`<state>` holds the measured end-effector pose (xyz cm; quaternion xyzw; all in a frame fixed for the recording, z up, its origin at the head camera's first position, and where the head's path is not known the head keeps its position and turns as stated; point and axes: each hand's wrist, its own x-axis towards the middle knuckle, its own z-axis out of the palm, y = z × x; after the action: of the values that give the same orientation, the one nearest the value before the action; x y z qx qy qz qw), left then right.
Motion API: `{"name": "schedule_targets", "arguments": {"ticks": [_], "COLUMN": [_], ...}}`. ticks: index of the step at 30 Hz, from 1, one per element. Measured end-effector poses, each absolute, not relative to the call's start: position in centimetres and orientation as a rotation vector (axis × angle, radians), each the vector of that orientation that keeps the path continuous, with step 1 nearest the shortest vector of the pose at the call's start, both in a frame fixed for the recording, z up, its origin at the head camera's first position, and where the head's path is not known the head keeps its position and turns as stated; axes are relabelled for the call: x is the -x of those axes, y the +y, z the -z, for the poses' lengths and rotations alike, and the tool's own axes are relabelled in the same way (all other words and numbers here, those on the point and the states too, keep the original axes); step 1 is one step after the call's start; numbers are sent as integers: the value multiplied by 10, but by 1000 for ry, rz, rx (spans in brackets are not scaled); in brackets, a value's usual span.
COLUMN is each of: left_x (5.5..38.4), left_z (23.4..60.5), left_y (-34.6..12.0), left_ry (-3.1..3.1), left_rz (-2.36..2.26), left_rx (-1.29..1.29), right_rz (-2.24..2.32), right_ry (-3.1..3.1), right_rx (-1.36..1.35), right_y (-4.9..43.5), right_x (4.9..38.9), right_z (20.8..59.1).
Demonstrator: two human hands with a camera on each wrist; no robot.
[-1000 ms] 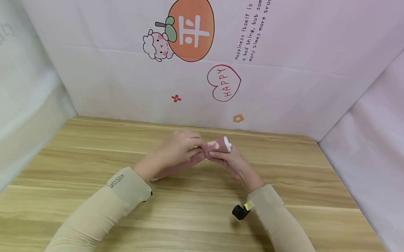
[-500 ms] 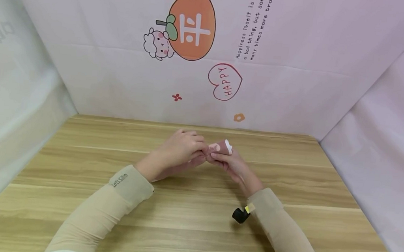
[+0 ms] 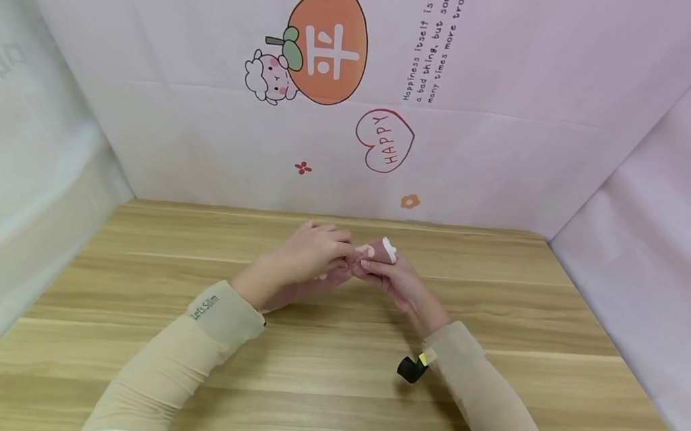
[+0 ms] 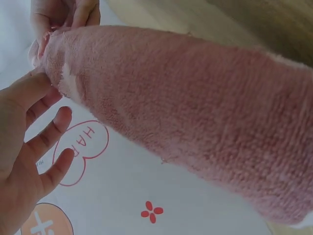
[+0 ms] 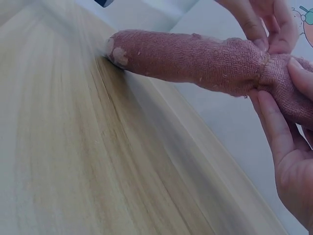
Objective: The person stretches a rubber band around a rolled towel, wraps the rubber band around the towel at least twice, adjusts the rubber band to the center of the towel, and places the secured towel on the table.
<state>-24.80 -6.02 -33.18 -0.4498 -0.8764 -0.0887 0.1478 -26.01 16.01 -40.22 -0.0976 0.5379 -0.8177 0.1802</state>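
A dusty pink terry towel [image 5: 181,56], rolled into a tube, is held above the table between both hands. Pale patches mark it, and a white edge shows at its right end in the head view. Near the right hand the roll narrows to a gathered waist; whether a thin band circles it there, I cannot tell. My left hand [image 3: 313,250] pinches the towel at this waist by thumb and index finger, while its other fingers spread apart in the left wrist view. Just right of the waist, my right hand [image 3: 406,282] grips the roll, thumb on top.
The wooden table [image 3: 334,363] spreads under both forearms. Behind it hangs a white printed cloth [image 3: 205,143], with more pale cloth [image 3: 652,267] at the sides. A small black device [image 3: 411,369] sits at the right wrist.
The towel's right end has dipped slightly. My left hand has shifted a little to the right, and both hands keep their hold at the waist.
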Motion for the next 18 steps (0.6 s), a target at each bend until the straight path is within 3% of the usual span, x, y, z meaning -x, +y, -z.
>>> {"name": "schedule_targets", "arguments": {"ticks": [18], "left_x": [247], "left_z": [330], "left_y": [-65], "left_ry": [-2764], "left_rz": [124], "left_rx": [1302], "right_rz": [2267], "right_ry": [1569], "right_rx": [233], "right_y": [163], "right_x": [263], "right_z": [393]}}
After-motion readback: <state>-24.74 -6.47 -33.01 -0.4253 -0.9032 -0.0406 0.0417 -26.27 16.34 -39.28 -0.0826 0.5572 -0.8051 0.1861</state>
